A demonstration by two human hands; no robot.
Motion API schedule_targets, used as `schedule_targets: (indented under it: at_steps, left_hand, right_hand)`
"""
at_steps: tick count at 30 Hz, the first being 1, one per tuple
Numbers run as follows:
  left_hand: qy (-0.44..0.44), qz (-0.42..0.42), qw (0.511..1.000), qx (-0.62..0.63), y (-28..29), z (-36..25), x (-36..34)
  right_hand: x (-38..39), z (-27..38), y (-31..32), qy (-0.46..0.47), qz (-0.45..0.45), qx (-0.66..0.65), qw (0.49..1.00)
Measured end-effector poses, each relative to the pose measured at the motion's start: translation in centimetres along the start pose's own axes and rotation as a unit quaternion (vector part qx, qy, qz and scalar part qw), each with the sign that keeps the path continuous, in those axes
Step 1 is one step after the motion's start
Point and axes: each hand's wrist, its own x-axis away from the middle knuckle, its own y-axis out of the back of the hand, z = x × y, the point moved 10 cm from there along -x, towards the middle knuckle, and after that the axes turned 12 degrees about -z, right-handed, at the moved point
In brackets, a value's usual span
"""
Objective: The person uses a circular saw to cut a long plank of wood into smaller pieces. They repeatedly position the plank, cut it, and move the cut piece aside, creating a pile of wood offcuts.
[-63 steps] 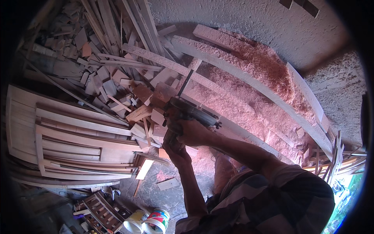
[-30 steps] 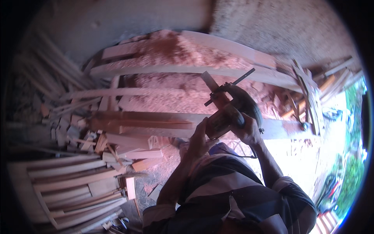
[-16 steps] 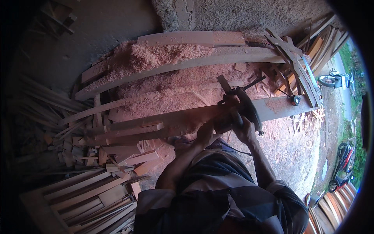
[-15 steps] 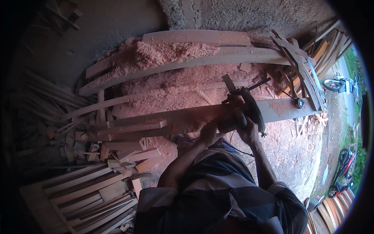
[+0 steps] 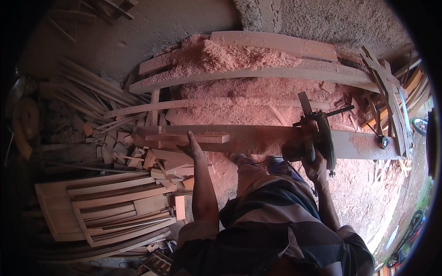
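My right hand (image 5: 316, 168) grips the rear handle of a dark circular saw (image 5: 326, 140), which rests on a long wide plank (image 5: 258, 134) lying crosswise before me. A guide bar sticks out from the saw's far side. Farther left, my left hand (image 5: 195, 151) is spread open at a short strip of wood (image 5: 212, 138) lying along the plank. Its fingers look apart; whether they touch the strip I cannot tell. Some reddish dust covers the plank's top near the saw.
Behind the plank lie long beams (image 5: 258, 72) heaped with pinkish shavings (image 5: 230, 55). Offcuts (image 5: 122, 149) pile up at the left, above a stack of wooden frames (image 5: 106, 207). A small tape measure (image 5: 383, 141) sits on the plank's right end, near crossed slats (image 5: 389, 101).
My left hand has left the saw and reached left to the short strip. My right hand stays on the saw's handle. The whole view has shifted, showing more of the left side.
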Motion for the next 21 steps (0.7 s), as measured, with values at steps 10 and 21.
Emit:
schedule_targets:
  at_steps: [10, 21]
  left_hand:
    - [0.165, 0.078, 0.978, 0.104, -4.4, 9.1, 2.9]
    - [-0.123, 0.129, 0.945, -0.274, -2.1, 11.3, 5.4]
  right_hand:
    - [0.6, 0.2, -1.4, 0.100, 0.008, 0.036, 0.994]
    - [0.6, -0.1, -1.7, 0.044, 0.049, 0.032, 0.997]
